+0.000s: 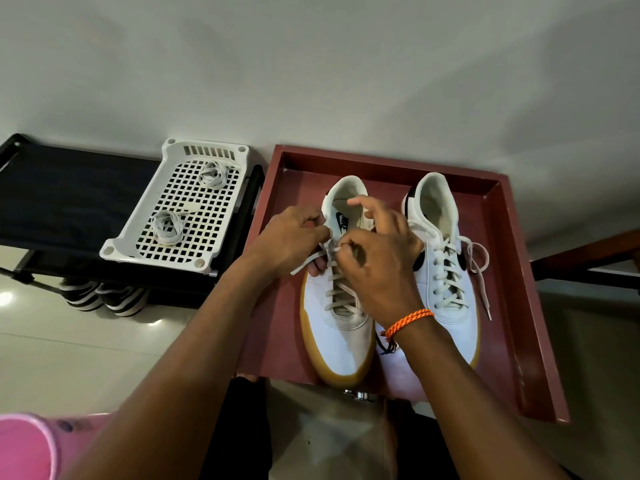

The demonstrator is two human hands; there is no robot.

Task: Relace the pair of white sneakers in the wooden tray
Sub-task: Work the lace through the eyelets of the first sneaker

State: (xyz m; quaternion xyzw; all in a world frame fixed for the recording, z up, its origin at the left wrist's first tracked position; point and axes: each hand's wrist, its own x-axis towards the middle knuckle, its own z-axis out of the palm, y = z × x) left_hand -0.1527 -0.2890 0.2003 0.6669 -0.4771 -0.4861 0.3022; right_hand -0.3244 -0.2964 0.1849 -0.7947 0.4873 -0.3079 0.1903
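Right sneaker laced, ends loose; left sneaker laced nearly to top — left hand and right hand both pinch its lace at upper eyelets; tying prob. left.

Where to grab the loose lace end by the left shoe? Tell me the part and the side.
Pinch the loose lace end just behind its tip, coming from the left and above. It lies flat on the tray floor, pointing away from the left shoe, clear of the left hand and right hand working at the top eyelets.
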